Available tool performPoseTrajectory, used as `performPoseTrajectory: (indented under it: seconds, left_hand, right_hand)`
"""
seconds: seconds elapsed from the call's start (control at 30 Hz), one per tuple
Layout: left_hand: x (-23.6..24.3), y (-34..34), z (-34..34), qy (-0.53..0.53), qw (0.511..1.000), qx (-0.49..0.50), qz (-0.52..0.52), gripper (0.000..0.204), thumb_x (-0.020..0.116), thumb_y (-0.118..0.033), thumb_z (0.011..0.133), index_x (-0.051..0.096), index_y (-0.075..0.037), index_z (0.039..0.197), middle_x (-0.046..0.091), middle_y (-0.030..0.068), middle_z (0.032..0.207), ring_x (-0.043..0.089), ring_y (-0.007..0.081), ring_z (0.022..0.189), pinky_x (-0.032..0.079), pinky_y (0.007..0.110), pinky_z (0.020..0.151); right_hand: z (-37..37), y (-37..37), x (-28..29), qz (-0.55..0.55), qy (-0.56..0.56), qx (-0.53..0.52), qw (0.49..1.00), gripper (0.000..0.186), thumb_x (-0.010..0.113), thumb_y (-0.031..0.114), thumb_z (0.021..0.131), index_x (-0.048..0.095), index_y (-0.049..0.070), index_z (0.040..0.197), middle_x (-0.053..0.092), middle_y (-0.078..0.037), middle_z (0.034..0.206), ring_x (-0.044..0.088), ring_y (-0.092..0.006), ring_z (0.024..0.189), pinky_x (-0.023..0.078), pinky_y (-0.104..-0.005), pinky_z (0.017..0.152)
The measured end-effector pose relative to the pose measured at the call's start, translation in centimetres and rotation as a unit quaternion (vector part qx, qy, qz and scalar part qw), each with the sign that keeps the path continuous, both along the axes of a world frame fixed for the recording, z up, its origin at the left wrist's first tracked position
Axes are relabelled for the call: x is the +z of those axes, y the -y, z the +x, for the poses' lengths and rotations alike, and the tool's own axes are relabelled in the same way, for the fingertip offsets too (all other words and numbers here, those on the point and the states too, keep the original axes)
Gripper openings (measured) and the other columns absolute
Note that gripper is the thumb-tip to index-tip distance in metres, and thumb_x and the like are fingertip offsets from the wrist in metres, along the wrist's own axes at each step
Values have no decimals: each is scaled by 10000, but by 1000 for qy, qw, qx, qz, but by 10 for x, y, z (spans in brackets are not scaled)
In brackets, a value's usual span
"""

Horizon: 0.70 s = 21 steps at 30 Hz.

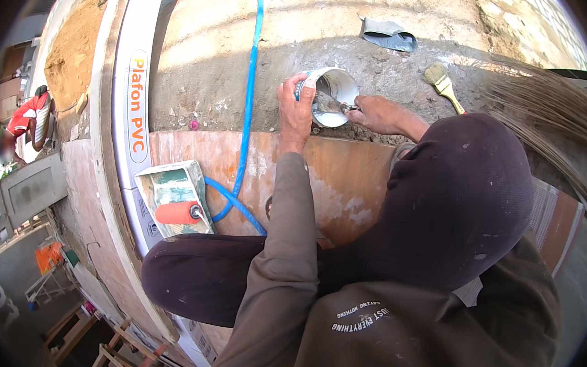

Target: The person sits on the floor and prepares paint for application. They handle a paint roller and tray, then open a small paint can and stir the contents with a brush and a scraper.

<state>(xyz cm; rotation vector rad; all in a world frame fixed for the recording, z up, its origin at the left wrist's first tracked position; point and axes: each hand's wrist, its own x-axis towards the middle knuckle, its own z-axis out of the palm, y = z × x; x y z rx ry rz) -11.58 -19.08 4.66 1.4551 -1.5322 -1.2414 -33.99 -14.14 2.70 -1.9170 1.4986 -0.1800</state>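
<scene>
A small white bucket (345, 81) lies tipped on the rough ground, its mouth turned toward my right hand. My left hand (295, 112) is closed round the bucket's left side, thumb near the rim. From the right, my right hand (379, 114) grips a scraper-like tool (335, 104) whose grey end reaches inside the bucket. Its exact kind is hard to make out, and the fingers cover most of its handle. To the right of that hand lies a flat paintbrush (441, 85) with pale bristles.
A blue hose (250, 94) runs past my left forearm. A paint tray (199, 180) holding an orange roller (177, 213) sits left, beside a long white panel package (135, 30). Dark rubbery scrap (392, 35) lies beyond the bucket; a stick broom (553, 108) is right. Another person (28, 118) bends far left.
</scene>
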Motion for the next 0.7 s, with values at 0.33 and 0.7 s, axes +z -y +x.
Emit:
performPoseTrajectory:
  seconds: [0.33, 0.7]
  left_hand:
    - [14, 39, 38, 77, 991, -61, 89, 980, 775, -621, 785, 438, 49, 1416, 612, 237, 1243, 654, 267, 1079, 559, 363, 809]
    - [17, 25, 0, 51, 998, -17, 19, 980, 809, -588, 747, 493, 26, 1442, 549, 297, 1352, 546, 390, 1274, 446, 473, 1071]
  right_hand:
    - [21, 35, 101, -98, -202, 48, 973, 356, 557, 379, 1023, 619, 40, 1111, 748, -168, 890, 745, -346, 854, 582, -490, 754]
    - [16, 23, 37, 107, -129, -109, 980, 449, 461, 403, 1063, 595, -25, 1075, 721, -276, 941, 714, -454, 898, 558, -543, 799]
